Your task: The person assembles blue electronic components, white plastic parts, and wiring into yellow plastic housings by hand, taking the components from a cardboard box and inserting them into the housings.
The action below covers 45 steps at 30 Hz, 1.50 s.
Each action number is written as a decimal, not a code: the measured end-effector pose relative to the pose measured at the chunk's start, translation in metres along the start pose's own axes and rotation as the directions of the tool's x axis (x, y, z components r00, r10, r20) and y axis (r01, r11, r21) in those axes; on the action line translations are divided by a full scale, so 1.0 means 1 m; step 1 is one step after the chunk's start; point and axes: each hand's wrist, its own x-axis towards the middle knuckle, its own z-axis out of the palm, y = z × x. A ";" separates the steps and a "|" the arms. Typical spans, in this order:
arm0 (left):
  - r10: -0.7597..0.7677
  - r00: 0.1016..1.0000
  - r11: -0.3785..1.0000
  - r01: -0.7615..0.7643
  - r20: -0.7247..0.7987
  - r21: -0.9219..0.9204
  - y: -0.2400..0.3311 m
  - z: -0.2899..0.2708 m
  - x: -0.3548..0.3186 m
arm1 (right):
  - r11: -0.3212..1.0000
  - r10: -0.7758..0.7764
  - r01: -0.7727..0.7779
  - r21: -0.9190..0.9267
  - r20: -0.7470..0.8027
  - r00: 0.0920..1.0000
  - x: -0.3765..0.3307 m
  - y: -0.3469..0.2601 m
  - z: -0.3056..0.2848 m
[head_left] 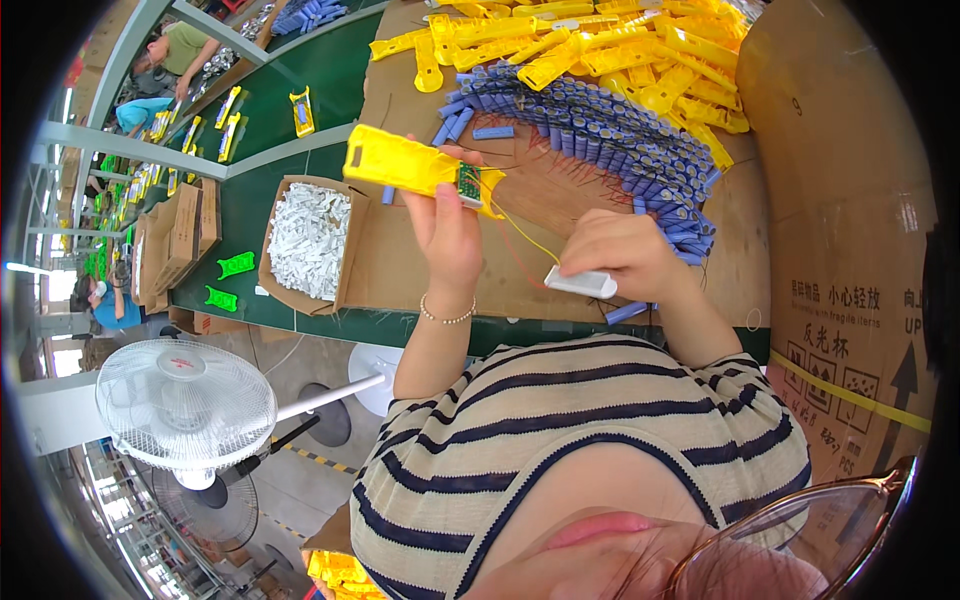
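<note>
Head view. Fingers of the left hand (447, 222) are clenched around a yellow plastic casing (400, 163), held raised above the worktop (400, 270), long axis roughly level. A small green circuit board (469, 184) sits at the casing's right end, just above the thumb. Thin yellow and red wires (520, 240) run from that end down toward the right hand (620, 250). Fingers of the right hand are curled over a small white flat part (581, 283), pinning it near the worktop's near edge; the wires appear to reach it, but the joint itself is hidden.

Toward the far edge: a dense row of blue cylindrical cells (610, 130), and behind it a heap of yellow casings (600, 45). At the left edge of the brown sheet, an open cardboard box (352, 245) holds white small parts. Beyond it, on the green surface, lie two green plastic pieces (228, 282). A white floor fan (185, 405) stands lower left. A large carton (850, 200) stands at right.
</note>
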 end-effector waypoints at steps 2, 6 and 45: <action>-0.117 0.992 0.975 0.104 0.055 0.199 -0.004 -0.006 0.001 | 0.989 -0.142 0.142 0.042 -0.013 0.990 0.005 -0.004 0.002; -0.347 0.925 0.906 0.287 0.157 0.311 -0.013 -0.012 -0.006 | 0.986 -0.123 0.147 0.082 -0.242 0.962 0.022 -0.013 0.012; -0.447 0.828 0.842 0.263 0.338 0.470 -0.018 -0.006 -0.050 | 0.796 0.507 -0.391 0.463 -0.156 0.848 0.017 0.031 0.012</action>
